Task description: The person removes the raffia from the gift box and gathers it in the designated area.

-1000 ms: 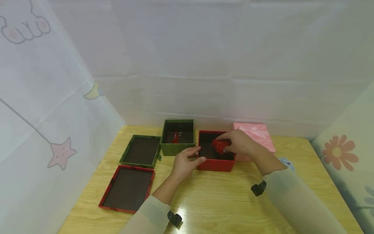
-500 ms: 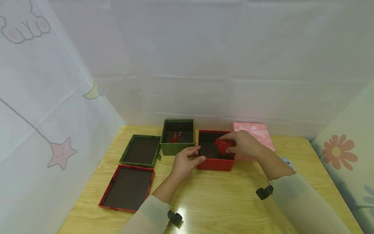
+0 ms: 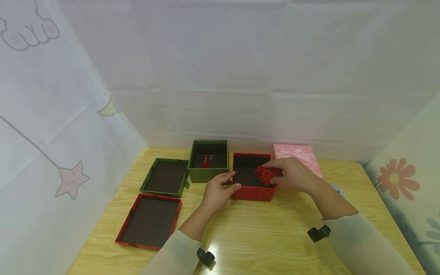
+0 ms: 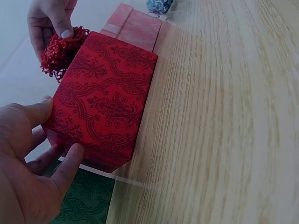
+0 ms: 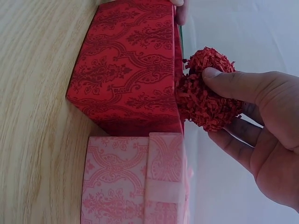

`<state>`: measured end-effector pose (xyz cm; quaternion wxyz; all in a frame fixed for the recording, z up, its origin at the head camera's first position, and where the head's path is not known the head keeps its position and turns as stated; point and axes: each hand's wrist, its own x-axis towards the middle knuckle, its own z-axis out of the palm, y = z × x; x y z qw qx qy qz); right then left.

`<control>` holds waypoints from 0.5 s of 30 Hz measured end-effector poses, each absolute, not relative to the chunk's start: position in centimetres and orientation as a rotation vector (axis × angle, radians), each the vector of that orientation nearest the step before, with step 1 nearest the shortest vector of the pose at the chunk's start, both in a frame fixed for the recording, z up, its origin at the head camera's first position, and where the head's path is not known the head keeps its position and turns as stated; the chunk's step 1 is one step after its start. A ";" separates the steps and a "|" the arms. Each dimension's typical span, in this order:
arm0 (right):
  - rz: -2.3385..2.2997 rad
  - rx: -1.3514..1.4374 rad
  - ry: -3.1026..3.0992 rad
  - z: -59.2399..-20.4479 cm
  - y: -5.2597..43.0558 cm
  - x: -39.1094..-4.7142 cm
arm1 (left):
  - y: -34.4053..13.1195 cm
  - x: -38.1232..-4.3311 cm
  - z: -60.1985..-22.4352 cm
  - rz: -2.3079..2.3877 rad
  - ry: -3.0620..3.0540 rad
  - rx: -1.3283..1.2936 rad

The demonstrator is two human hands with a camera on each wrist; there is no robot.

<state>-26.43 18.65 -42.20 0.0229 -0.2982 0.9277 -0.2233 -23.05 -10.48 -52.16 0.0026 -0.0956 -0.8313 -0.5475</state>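
Observation:
My right hand (image 3: 295,173) pinches a clump of red shredded paper (image 3: 265,175) at the right end of the open red box (image 3: 252,194). In the right wrist view, the clump lies between thumb and fingers, just above the box's rim. My left hand (image 3: 216,193) holds the front left corner of that box, thumb at the front rim and fingers on the left side, as the left wrist view shows. Small red specks lie on the box's dark floor. To its left, the open green box (image 3: 208,175) contains red shreds (image 3: 206,162) and pale bits.
A green lid (image 3: 167,176) and a red lid (image 3: 151,221) lie inside up on the left. Against the red box's right side stands a pink box (image 3: 311,162) with a bow. A blue and white ball-like bundle (image 4: 159,5) lies beyond it. Cloth walls border the table.
My right hand has moved right and slightly towards me, carrying the red shredded paper to the box's right end. My left hand stays at the corner.

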 end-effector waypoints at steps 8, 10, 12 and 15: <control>-0.793 -0.889 2.848 -41.7 19.9 -25.3 | -10.5 -23.0 -52.1 -1.746 -2.603 -0.292; -0.799 -0.891 2.869 -41.7 20.3 -25.1 | -10.6 -23.0 -52.1 -1.758 -2.600 -0.293; -0.804 -0.892 2.889 -41.7 20.7 -24.8 | -10.6 -23.0 -52.2 -1.762 -2.599 -0.292; -0.802 -0.891 2.918 -41.8 21.4 -24.3 | -10.6 -23.1 -52.3 -1.762 -2.598 -0.292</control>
